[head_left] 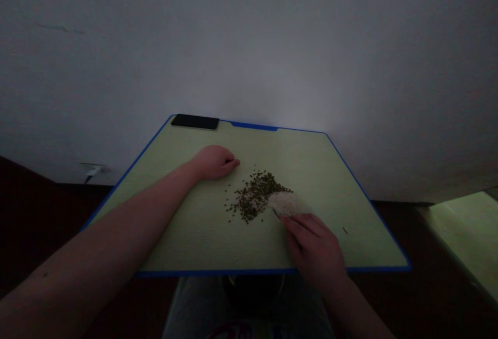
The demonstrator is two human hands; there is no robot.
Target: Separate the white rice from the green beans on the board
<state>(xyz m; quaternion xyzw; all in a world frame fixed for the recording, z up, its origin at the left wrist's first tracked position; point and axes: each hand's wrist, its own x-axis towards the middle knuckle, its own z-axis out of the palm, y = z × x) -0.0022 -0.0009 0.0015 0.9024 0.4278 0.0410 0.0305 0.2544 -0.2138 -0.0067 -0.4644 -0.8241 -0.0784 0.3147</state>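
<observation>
Two bare hands work on a pale green desk (187,235) with a thin blue edge. The left hand (215,163) rests on its side at ten o'clock from the grains, loosely curled and holding nothing that shows. The right hand (314,248) sits at five o'clock, its fingers closed on one dark pointed sliver (277,213) whose tip touches the rice; what the sliver is cannot be told. There are two heaps, touching: a scattered spread of many small, dark green beans (252,196) and one smaller, compact mound of white rice grains (286,203). One loose dark fleck (345,230) lies apart at four o'clock. One black smartphone (195,121) lies flat against the far edge at eleven o'clock.
</observation>
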